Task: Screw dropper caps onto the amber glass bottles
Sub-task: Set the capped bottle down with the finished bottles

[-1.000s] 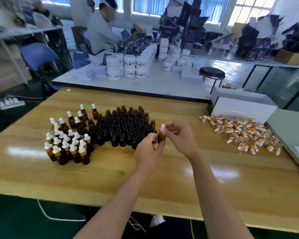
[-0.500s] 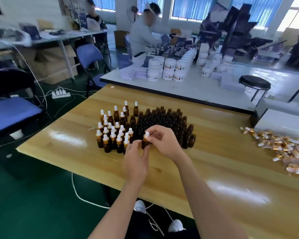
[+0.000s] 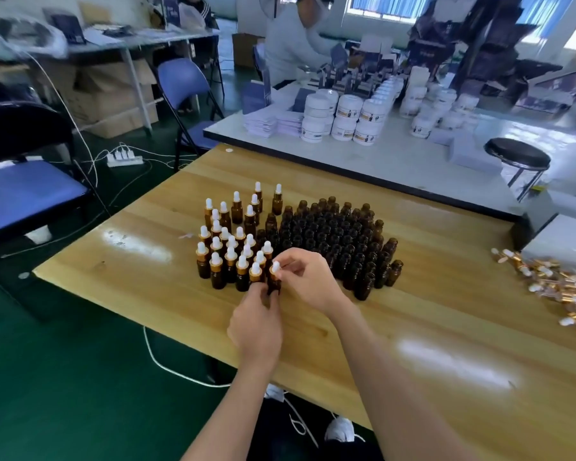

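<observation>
Head camera: your left hand grips the amber bottle, and your right hand pinches its dropper cap, just beside the capped bottles. Your forearms cross the table at its near edge; loose caps lie well apart, right.

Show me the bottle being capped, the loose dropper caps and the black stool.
bottle being capped [image 3: 274, 284]: head view, amber body.
loose dropper caps [image 3: 559, 287]: head view, middle of heap.
black stool [image 3: 516, 157]: head view, round seat.

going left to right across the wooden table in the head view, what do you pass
capped amber bottles → bottle being capped → uncapped amber bottles → loose dropper caps
</observation>
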